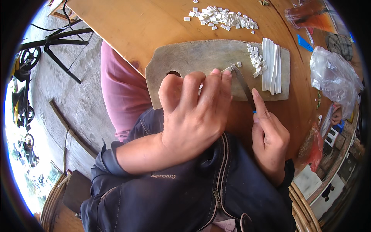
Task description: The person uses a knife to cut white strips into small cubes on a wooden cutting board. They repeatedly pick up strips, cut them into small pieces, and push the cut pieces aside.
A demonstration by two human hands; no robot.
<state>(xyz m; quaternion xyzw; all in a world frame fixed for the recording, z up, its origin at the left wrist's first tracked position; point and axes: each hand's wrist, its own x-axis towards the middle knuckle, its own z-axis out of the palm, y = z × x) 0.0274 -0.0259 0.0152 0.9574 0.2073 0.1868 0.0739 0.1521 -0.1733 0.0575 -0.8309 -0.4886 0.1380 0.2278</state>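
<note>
My right hand (270, 135) grips a knife (246, 87) by its handle, the index finger laid along the back of the blade. The blade's tip rests at the end of a thin white strip (228, 69) on the wooden cutting board (193, 54). My left hand (197, 104) presses that strip down with bent fingertips, hiding most of it. Small white cut pieces (257, 62) lie on the board right of the blade. Beyond them, several long white strips (271, 65) lie side by side near the board's right end.
A heap of small white pieces (224, 18) sits on the wooden table (127, 23) beyond the board. At the right are a clear plastic bag (332, 75), a glass with brown liquid (313, 17) and a blue-handled tool (304, 43). A black metal stand (58, 40) is at the left.
</note>
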